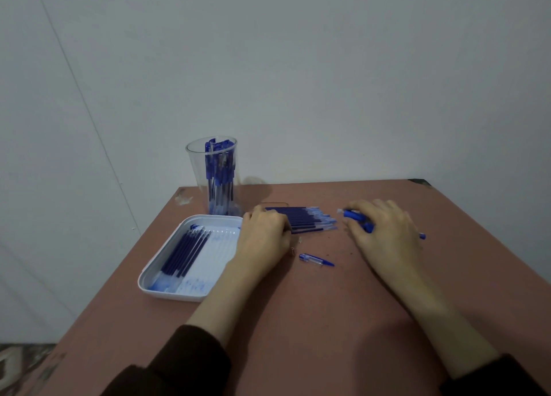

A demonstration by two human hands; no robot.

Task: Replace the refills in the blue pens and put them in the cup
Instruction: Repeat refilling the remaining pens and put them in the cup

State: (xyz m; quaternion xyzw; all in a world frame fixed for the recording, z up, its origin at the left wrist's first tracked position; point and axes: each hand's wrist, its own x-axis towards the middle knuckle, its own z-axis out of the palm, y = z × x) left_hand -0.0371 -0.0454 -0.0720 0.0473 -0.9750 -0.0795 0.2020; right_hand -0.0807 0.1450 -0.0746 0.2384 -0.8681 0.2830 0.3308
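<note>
A worn reddish-brown table (298, 321) stands against a plain, pale grey wall (298, 67). Patterned floor (18, 363) shows below the table's left edge.

Dim, even, cool-toned light is cast over the whole scene. A faint shadow is thrown from the clear cup (212, 175) toward 3 o'clock onto the wall (328, 82). The right hand (387, 231) is slightly smeared by motion blur. Toward 6 o'clock, the dark sleeves (185, 363) are stretched and softened by wide-angle distortion.

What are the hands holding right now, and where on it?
The right hand grips a blue pen around its middle; the left hand touches the loose refills, grip unclear.
</note>
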